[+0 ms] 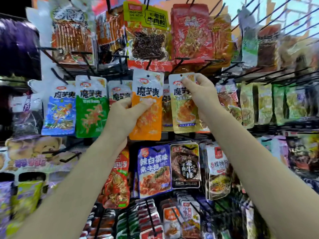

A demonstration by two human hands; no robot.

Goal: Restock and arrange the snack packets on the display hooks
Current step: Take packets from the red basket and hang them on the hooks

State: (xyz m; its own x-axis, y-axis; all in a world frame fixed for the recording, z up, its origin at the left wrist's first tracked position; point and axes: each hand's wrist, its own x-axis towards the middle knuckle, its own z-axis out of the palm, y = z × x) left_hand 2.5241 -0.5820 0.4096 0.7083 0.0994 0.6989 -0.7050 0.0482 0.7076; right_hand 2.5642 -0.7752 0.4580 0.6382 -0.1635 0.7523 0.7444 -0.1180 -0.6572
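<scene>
My left hand [123,113] grips an orange snack packet [146,121] by its left edge, thumb across its front, holding it upright in front of the middle row. My right hand [201,91] pinches the top right corner of a pale yellow-green packet [183,112], just below a black display hook [179,64]. The hole at that packet's top is visible and free of the hook. Blue [59,111] and green [91,111] packets of the same brand hang on hooks to the left.
Rows of black hooks carry many packets: red and yellow ones [148,31] above, a purple one [153,169] and a dark one [185,166] below, green ones [269,104] at right. Several bare hooks [276,19] jut out at upper right. A teddy-bear package [34,152] sits at left.
</scene>
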